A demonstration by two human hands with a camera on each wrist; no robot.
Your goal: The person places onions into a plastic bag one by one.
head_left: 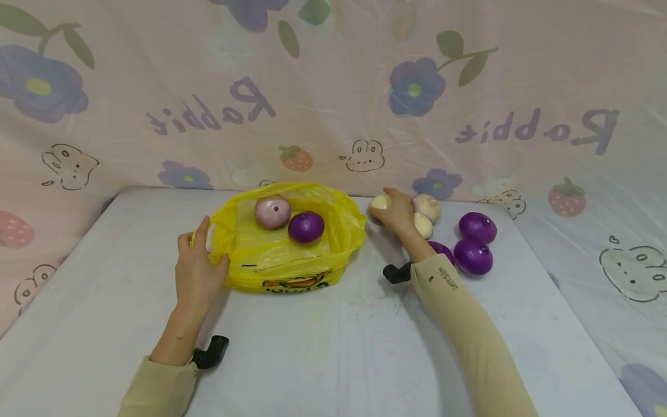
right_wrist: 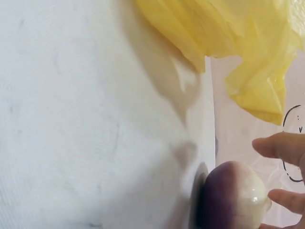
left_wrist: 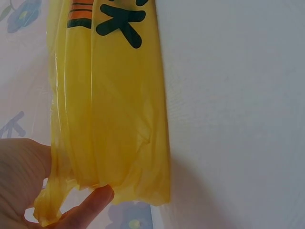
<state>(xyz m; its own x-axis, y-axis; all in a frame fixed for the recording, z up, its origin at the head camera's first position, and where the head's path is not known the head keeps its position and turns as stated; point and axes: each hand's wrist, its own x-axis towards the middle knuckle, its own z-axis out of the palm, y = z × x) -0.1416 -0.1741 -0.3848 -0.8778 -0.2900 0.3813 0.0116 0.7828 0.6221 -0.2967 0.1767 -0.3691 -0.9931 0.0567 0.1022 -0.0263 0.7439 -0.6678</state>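
Observation:
My left hand (head_left: 200,269) grips the left end of a yellow plastic bag (head_left: 292,275), thumb and fingers round the gathered plastic (left_wrist: 55,198). The bag lies on its side with its mouth spread wide. Inside sit a pinkish garlic bulb (head_left: 272,212) and a purple onion (head_left: 306,227). Right of the bag, my right hand (head_left: 398,214) reaches over a pale garlic bulb (head_left: 380,202). In the right wrist view, one fingertip is right at this bulb (right_wrist: 233,195), half of it shaded purple, while another finger (right_wrist: 276,145) stands apart.
Beside my right hand lie more garlic bulbs (head_left: 426,208). Purple onions (head_left: 473,256) rest farther right, one partly behind my sleeve. A white table (head_left: 312,359) bears everything, and a printed cloth (head_left: 333,87) hangs along its back edge.

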